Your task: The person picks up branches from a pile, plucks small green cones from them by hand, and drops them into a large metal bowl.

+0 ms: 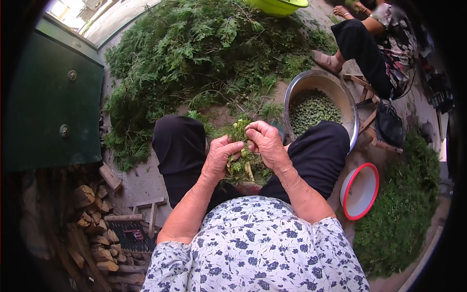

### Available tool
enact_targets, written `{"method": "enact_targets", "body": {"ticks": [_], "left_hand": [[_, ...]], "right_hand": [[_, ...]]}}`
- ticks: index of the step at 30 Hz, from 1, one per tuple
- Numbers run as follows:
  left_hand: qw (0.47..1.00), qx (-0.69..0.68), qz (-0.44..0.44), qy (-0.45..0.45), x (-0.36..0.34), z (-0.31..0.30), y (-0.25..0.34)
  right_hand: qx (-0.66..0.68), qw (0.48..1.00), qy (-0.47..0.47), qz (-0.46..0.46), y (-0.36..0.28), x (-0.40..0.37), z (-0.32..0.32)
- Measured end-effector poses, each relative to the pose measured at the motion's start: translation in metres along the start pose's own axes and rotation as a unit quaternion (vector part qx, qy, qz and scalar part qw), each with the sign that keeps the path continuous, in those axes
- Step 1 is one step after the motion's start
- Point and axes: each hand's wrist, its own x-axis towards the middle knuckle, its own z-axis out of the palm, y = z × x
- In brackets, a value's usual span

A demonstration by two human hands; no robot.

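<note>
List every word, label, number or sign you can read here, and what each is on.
None can be read.
Reddish patch on the dark slatted object by the firewood: too small and blurred.
The metal basin, red-rimmed bowl and green door: no markings show.
The green sprigs in the left hand and right hand: none.

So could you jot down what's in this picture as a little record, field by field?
left hand: closed on a bunch of green sprigs over the lap
right hand: fingertips pinching the top of the same bunch
metal basin: by the right knee, holding small green seeds
red-rimmed bowl: on the ground, right
branch pile: spread in front of the knees
other person: seated, top right
firewood: stacked, lower left
</note>
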Motion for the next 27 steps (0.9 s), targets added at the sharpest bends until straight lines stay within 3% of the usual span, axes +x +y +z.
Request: {"method": "enact_targets", "body": {"ticks": [4, 9, 12, 15, 17, 18, 20, 21, 22, 24, 25, 26, 27], "left_hand": [[1.000, -0.016, -0.007, -0.019, 0.001, 0.000, 0.000], [1.000, -0.021, -0.020, -0.005, 0.002, -0.002, 0.001], [1.000, 0.029, -0.008, 0.005, 0.003, -0.004, -0.002], [1.000, 0.022, -0.003, 0.018, 0.002, -0.002, -0.003], [0.999, 0.034, -0.011, 0.019, 0.002, -0.006, -0.008], [0.999, 0.034, -0.011, 0.019, 0.002, -0.005, -0.008], [1.000, 0.015, 0.000, 0.019, 0.002, 0.000, -0.007], [1.000, 0.015, 0.000, 0.019, 0.001, -0.001, -0.009], [1.000, 0.014, 0.010, 0.015, 0.001, -0.005, -0.011], [1.000, 0.014, 0.021, 0.011, -0.001, -0.007, -0.011], [1.000, 0.012, 0.016, 0.007, -0.004, -0.006, -0.008], [1.000, 0.011, 0.010, 0.003, -0.006, -0.004, -0.006], [1.000, 0.010, 0.009, 0.002, -0.007, -0.003, -0.004]], "right_hand": [[0.078, 0.997, -0.018, 0.010, -0.005, 0.001, -0.006], [0.067, 0.997, -0.015, 0.029, -0.007, -0.004, -0.004], [0.018, 0.999, -0.046, 0.021, -0.003, -0.005, -0.004], [-0.037, 0.999, 0.000, 0.009, 0.001, -0.006, 0.002], [-0.200, 0.972, 0.034, -0.116, 0.012, -0.001, 0.001], [-0.200, 0.972, 0.034, -0.116, 0.014, -0.002, 0.004], [-0.400, 0.857, 0.128, -0.299, 0.015, -0.005, 0.010], [-0.431, 0.812, 0.164, -0.357, 0.012, -0.005, 0.011], [-0.431, 0.812, 0.164, -0.357, 0.010, -0.002, 0.004], [-0.261, 0.917, 0.229, -0.195, 0.005, 0.007, -0.022], [-0.112, 0.975, 0.167, -0.090, 0.000, 0.009, -0.033], [-0.112, 0.975, 0.169, -0.090, 0.002, 0.008, -0.036], [-0.010, 0.993, 0.109, -0.055, 0.005, 0.009, -0.039]]}}
